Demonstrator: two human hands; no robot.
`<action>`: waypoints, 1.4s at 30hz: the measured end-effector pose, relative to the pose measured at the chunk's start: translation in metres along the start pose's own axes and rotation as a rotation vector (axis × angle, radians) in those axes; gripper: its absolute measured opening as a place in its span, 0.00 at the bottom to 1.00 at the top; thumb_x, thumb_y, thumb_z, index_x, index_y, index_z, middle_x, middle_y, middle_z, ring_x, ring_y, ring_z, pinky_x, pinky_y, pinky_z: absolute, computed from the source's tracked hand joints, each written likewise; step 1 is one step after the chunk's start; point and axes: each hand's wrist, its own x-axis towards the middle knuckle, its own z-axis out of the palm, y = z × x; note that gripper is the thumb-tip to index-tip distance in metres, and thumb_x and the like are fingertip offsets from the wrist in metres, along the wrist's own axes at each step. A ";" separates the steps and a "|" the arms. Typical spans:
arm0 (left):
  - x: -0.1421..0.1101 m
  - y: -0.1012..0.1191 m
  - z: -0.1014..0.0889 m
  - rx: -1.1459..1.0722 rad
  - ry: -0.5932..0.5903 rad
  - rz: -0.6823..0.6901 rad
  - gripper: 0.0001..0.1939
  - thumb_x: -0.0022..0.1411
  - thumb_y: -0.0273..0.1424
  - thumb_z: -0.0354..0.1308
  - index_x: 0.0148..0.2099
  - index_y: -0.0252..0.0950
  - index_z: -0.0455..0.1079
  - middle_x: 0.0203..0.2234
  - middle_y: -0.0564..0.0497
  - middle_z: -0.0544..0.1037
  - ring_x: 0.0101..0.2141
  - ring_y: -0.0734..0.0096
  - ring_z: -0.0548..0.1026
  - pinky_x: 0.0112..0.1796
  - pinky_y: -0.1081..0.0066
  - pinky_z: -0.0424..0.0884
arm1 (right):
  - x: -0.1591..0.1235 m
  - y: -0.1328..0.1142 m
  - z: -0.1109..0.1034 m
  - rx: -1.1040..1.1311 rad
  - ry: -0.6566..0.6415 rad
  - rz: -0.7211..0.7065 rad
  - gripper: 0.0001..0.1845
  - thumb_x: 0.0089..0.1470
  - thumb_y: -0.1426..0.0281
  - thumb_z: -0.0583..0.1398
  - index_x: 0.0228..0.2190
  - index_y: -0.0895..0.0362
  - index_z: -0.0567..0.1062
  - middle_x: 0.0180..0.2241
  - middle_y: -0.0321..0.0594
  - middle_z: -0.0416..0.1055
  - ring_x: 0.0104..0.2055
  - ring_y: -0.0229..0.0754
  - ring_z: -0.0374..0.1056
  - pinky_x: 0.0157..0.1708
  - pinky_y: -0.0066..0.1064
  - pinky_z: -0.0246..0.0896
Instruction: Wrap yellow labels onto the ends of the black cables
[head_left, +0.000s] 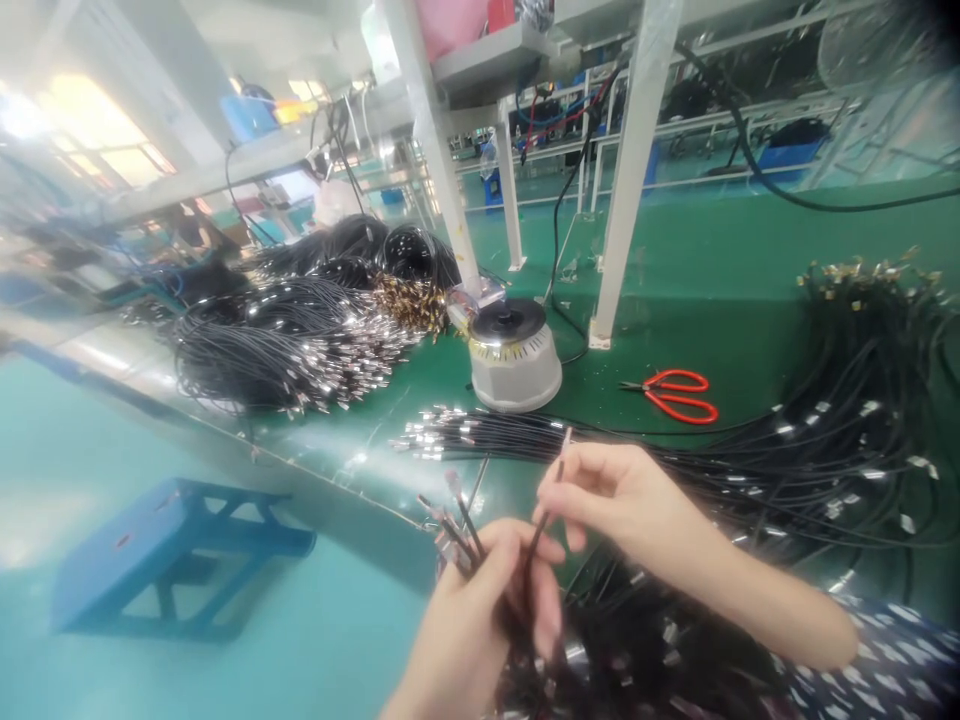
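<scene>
Head view: left hand [476, 615] is curled round a bunch of cables [466, 530], ends poking up past the thumb. Right hand [600, 490] pinches 1 cable [539, 535] near its tip between thumb and fingers, other fingers loosely bent. Both hands are over the near table edge, in front of the cable bundle [487, 436]. Step looks like sorting out 1 end; next move calls for a steady left grip and the single tip kept clear of the others.
</scene>
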 end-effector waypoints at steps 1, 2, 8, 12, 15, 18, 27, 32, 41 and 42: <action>0.000 0.001 0.000 -0.007 0.045 0.031 0.15 0.62 0.41 0.60 0.34 0.32 0.75 0.22 0.47 0.78 0.22 0.73 0.71 0.27 0.73 0.64 | -0.002 0.000 -0.002 0.008 -0.006 -0.001 0.16 0.50 0.62 0.68 0.24 0.60 0.72 0.21 0.33 0.72 0.19 0.29 0.65 0.24 0.21 0.62; 0.001 0.002 0.000 -0.011 0.099 0.057 0.14 0.61 0.40 0.61 0.35 0.32 0.76 0.26 0.46 0.79 0.26 0.71 0.73 0.30 0.72 0.66 | -0.004 -0.001 -0.003 0.008 -0.036 0.017 0.15 0.52 0.61 0.66 0.25 0.60 0.73 0.22 0.33 0.73 0.19 0.29 0.65 0.23 0.21 0.61; -0.001 0.002 0.002 0.007 0.216 0.051 0.15 0.56 0.41 0.66 0.36 0.32 0.77 0.16 0.58 0.64 0.15 0.86 0.53 0.19 0.78 0.48 | -0.023 0.005 -0.010 0.004 -0.390 0.292 0.15 0.60 0.61 0.59 0.34 0.61 0.75 0.23 0.35 0.74 0.17 0.28 0.65 0.22 0.20 0.59; -0.005 0.001 0.010 0.115 0.153 0.043 0.14 0.49 0.37 0.71 0.37 0.33 0.79 0.17 0.57 0.67 0.16 0.87 0.54 0.19 0.78 0.45 | -0.027 0.019 -0.011 0.060 -0.410 0.315 0.20 0.58 0.55 0.59 0.29 0.61 0.72 0.22 0.36 0.73 0.14 0.27 0.62 0.18 0.20 0.52; -0.005 0.002 0.013 0.180 0.175 0.056 0.11 0.50 0.34 0.71 0.33 0.33 0.79 0.19 0.55 0.68 0.18 0.83 0.60 0.18 0.78 0.47 | -0.027 0.030 -0.008 0.075 -0.404 0.304 0.22 0.58 0.54 0.58 0.28 0.61 0.71 0.21 0.36 0.72 0.14 0.27 0.62 0.16 0.20 0.45; -0.002 0.003 0.012 0.172 0.172 0.017 0.08 0.51 0.31 0.70 0.30 0.32 0.76 0.17 0.56 0.68 0.18 0.82 0.63 0.17 0.79 0.50 | -0.030 0.038 -0.004 0.082 -0.382 0.317 0.23 0.58 0.52 0.58 0.28 0.61 0.72 0.22 0.37 0.73 0.15 0.28 0.64 0.17 0.20 0.46; 0.004 0.000 0.001 0.127 0.091 0.004 0.10 0.58 0.34 0.65 0.33 0.32 0.70 0.30 0.44 0.82 0.09 0.90 0.62 0.14 0.81 0.47 | 0.012 -0.001 -0.037 -0.281 -0.068 0.238 0.12 0.50 0.65 0.67 0.24 0.63 0.79 0.19 0.36 0.74 0.14 0.28 0.58 0.15 0.21 0.50; 0.008 -0.004 -0.006 0.135 -0.004 -0.013 0.15 0.57 0.40 0.65 0.34 0.33 0.68 0.28 0.39 0.83 0.09 0.86 0.64 0.11 0.83 0.46 | 0.079 -0.019 -0.043 -0.147 0.247 0.127 0.07 0.58 0.70 0.62 0.36 0.62 0.77 0.27 0.36 0.75 0.18 0.25 0.58 0.17 0.17 0.52; 0.016 -0.010 -0.017 0.081 -0.051 -0.032 0.21 0.50 0.44 0.69 0.32 0.32 0.67 0.27 0.36 0.84 0.10 0.87 0.63 0.11 0.84 0.49 | 0.131 -0.032 -0.024 -0.034 0.288 0.282 0.16 0.63 0.61 0.58 0.35 0.63 0.74 0.27 0.36 0.71 0.19 0.28 0.59 0.14 0.19 0.52; 0.016 -0.010 -0.017 0.077 -0.056 -0.033 0.21 0.50 0.44 0.69 0.32 0.32 0.67 0.28 0.36 0.84 0.10 0.87 0.63 0.11 0.84 0.49 | 0.133 -0.034 -0.025 -0.034 0.288 0.304 0.14 0.63 0.62 0.58 0.36 0.63 0.74 0.28 0.35 0.71 0.20 0.29 0.62 0.16 0.20 0.57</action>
